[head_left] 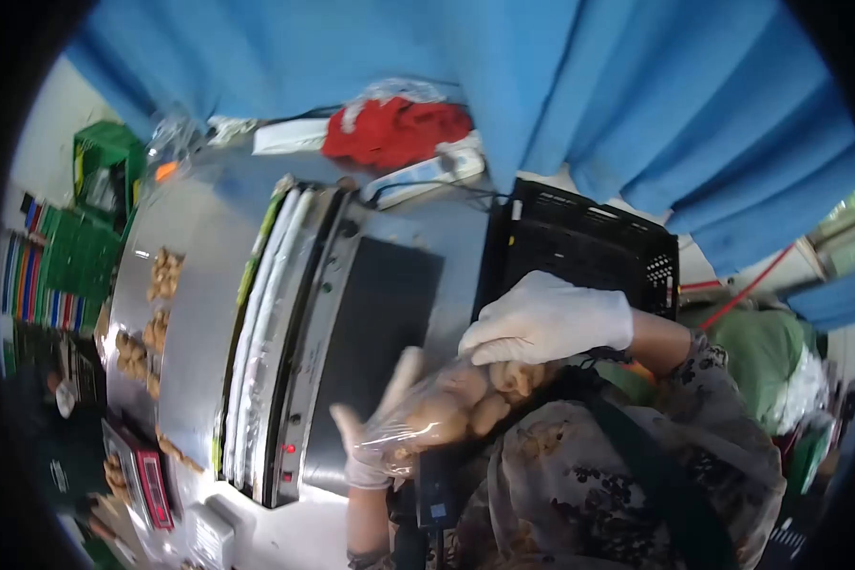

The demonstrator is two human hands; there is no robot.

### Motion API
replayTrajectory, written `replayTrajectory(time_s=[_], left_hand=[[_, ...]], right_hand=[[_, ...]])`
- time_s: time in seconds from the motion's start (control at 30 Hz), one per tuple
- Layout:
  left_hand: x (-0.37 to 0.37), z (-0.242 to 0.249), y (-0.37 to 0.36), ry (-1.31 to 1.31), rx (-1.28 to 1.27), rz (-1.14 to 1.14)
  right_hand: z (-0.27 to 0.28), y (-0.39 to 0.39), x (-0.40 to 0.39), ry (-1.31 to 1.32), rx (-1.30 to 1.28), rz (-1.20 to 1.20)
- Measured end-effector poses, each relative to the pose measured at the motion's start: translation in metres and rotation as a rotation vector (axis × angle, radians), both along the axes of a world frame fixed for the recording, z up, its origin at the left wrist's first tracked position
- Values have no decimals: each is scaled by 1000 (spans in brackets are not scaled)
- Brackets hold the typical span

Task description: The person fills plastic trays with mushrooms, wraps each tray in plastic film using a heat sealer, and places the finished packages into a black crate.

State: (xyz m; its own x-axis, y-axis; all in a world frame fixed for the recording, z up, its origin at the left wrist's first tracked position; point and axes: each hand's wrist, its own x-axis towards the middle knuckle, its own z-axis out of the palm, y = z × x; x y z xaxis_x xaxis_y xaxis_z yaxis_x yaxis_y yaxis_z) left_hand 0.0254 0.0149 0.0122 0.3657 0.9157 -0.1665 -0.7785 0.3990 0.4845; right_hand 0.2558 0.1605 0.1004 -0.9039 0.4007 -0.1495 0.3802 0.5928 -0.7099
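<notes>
A clear plastic-wrapped pack of light brown, rounded produce that looks like mushrooms [442,413] is in front of my body, tilted. My right hand [551,318], in a white glove, pinches the film at the pack's upper end, fingers together. My left hand [375,437], also gloved, holds the lower end from below, with thumb and a finger stretched out past the film. Its other fingers are hidden behind the pack. Just beyond my left hand lies the dark plate of a film-wrapping machine [375,332].
A black crate [589,228] stands at the machine's far right. Several loose brown clusters [166,275] lie on the steel table at left, near a red-framed scale [152,489]. Another person [57,456] is at the left edge. A red cloth [394,133] lies at the back.
</notes>
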Motion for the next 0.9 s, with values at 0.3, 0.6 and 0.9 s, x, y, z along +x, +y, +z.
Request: replayTrajectory(time_s=[0.3,0.6,0.9], left_hand=[[70,-4,125,733,237,308],[99,-1,113,1088,-93,186],[40,57,59,1291,-269,515]], right_hand=[[-161,60,170,94,-659,-728],[-489,53,280,-160,252,-1304],[-579,139,223,-28,-654,-1788]])
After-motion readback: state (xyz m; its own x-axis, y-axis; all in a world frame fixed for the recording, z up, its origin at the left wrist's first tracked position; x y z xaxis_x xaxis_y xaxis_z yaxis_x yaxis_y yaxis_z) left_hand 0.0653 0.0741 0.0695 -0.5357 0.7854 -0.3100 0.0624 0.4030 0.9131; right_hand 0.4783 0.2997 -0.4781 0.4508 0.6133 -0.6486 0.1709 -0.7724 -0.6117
